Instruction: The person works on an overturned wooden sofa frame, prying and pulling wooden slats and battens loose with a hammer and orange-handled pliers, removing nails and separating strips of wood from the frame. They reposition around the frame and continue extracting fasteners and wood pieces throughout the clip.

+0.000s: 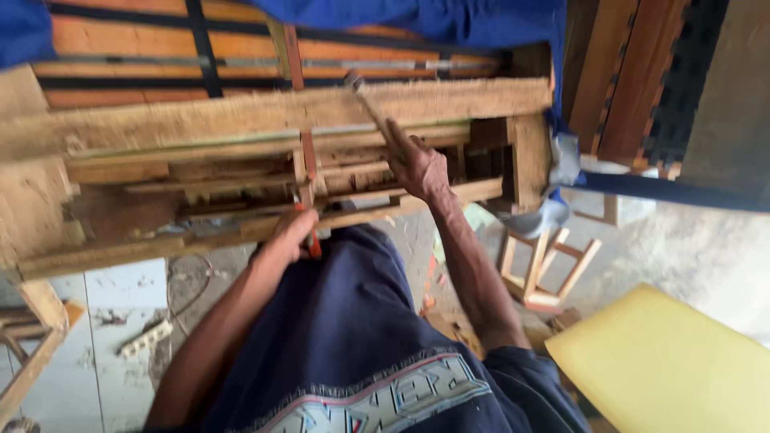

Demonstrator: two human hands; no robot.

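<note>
My left hand [290, 232] is closed around the red handle of a slim tool [313, 240], whose thin reddish bar [303, 144] runs up across a rough wooden frame [241, 112]. My right hand [417, 167] grips a wooden handle [370, 108] that slants up and left to the frame's thick top beam; its head is blurred. Both hands are at the middle of the frame, about a hand's width apart. The frame is built of raw beams and slats, with a lower rail [200, 236] just above my left hand. My dark blue shirt [345, 337] fills the bottom centre.
A yellow board [666, 369] lies at the lower right. A small wooden frame piece [545, 273] stands on the floor beside it. Blue cloth [449, 20] hangs at the top over stacked orange planks [128, 40]. A white power strip [144, 339] lies on the tiled floor at the left.
</note>
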